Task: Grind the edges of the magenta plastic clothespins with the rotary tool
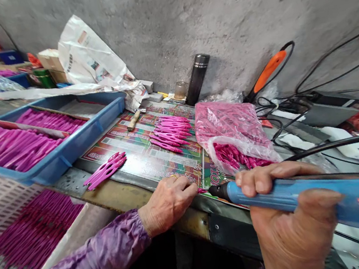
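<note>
Okay, right hand (284, 222) wraps fully round a corded blue power tool (289, 194), black tip pointing left, just above the front bench edge. Left hand (166, 203) lies half curled at that edge, fingertips (192, 189) by a small magenta plastic piece (202, 190); cannot tell if it grips anything. More magenta pieces (168, 131) lie in two bunches on the printed mat (121, 139), beside a pink plastic bag (230, 128) holding others; a blue tray (77, 140) at the bench's left end holds more.
</note>
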The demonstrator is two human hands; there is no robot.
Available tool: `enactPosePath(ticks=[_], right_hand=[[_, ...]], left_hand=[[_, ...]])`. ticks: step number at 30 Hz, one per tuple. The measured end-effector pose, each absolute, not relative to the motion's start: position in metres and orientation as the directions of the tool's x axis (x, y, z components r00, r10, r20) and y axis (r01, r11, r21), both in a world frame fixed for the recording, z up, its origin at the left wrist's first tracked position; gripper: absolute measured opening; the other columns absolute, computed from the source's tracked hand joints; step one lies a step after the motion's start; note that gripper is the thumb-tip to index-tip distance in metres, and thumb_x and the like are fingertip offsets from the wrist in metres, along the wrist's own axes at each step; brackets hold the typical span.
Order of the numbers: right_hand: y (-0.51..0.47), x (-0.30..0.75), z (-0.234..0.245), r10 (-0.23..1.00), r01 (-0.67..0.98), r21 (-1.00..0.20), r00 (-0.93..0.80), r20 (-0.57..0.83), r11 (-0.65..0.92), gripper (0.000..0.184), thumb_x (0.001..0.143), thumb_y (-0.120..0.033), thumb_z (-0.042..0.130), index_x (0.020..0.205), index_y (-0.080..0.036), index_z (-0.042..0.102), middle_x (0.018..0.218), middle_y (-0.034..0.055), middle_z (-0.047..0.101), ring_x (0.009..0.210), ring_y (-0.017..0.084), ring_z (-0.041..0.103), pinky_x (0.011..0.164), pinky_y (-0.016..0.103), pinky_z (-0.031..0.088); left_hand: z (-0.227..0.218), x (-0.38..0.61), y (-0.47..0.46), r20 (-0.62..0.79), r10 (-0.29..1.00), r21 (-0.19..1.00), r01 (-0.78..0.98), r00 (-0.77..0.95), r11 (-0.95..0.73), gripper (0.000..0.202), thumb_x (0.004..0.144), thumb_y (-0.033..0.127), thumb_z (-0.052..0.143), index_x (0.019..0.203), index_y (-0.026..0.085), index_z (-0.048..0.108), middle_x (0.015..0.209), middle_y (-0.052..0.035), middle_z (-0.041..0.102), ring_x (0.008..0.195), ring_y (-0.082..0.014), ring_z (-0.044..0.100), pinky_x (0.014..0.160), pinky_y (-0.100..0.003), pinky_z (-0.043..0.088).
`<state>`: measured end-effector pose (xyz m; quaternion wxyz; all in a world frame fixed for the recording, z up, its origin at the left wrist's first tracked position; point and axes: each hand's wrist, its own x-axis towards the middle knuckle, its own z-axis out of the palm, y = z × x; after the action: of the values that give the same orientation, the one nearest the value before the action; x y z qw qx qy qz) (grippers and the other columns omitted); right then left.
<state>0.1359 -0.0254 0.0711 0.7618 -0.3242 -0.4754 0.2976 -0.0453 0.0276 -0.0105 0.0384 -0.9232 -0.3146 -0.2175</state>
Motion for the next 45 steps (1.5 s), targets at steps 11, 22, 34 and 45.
enactPosePath(ticks=[11,22,34,45], right_hand=[[-0.0259,0.1357,0.0716,0.759,-0.141,-0.778,0.380,0.529,0.613,0.045,0.083,-0.065,0.079,0.085,-0.023,0.062,0.064,-0.0055,0.057,0.058,0.014,0.055,0.065,0.032,0.051],[-0.0255,0.1350,0.0729,0.765,-0.152,-0.779,0.376,0.523,0.608,0.045,0.082,-0.064,0.080,0.083,-0.023,0.062,0.062,-0.0059,0.057,0.056,0.014,0.055,0.064,0.032,0.051],[-0.0287,0.1345,0.0743,0.769,-0.157,-0.786,0.387,0.509,0.599,0.044,0.082,-0.065,0.079,0.083,-0.024,0.063,0.062,-0.0060,0.057,0.055,0.014,0.052,0.064,0.032,0.051],[-0.0313,0.1359,0.0731,0.771,-0.161,-0.790,0.400,0.496,0.592,0.047,0.081,-0.068,0.079,0.084,-0.024,0.062,0.062,-0.0062,0.055,0.056,0.014,0.052,0.064,0.032,0.051]], left_hand=[[-0.0141,-0.0445,0.0296,0.463,0.544,0.091,0.573,0.700,-0.815,0.021,0.109,0.015,0.048,0.099,0.016,0.066,0.089,-0.0034,0.065,0.074,-0.0172,0.057,0.065,-0.028,0.042],[-0.0164,-0.0433,0.0316,0.540,0.511,0.086,0.559,0.669,-0.825,0.031,0.112,0.018,0.041,0.094,0.017,0.065,0.086,-0.0028,0.064,0.072,-0.0159,0.056,0.065,-0.028,0.044],[-0.0190,-0.0432,0.0312,0.589,0.491,0.091,0.551,0.642,-0.830,0.038,0.115,0.022,0.036,0.085,0.018,0.060,0.076,-0.0010,0.059,0.066,-0.0151,0.053,0.063,-0.028,0.039],[-0.0135,-0.0408,0.0313,0.622,0.462,0.065,0.547,0.632,-0.835,0.031,0.111,0.017,0.041,0.087,0.018,0.061,0.077,-0.0003,0.061,0.065,-0.0158,0.054,0.062,-0.030,0.040]])
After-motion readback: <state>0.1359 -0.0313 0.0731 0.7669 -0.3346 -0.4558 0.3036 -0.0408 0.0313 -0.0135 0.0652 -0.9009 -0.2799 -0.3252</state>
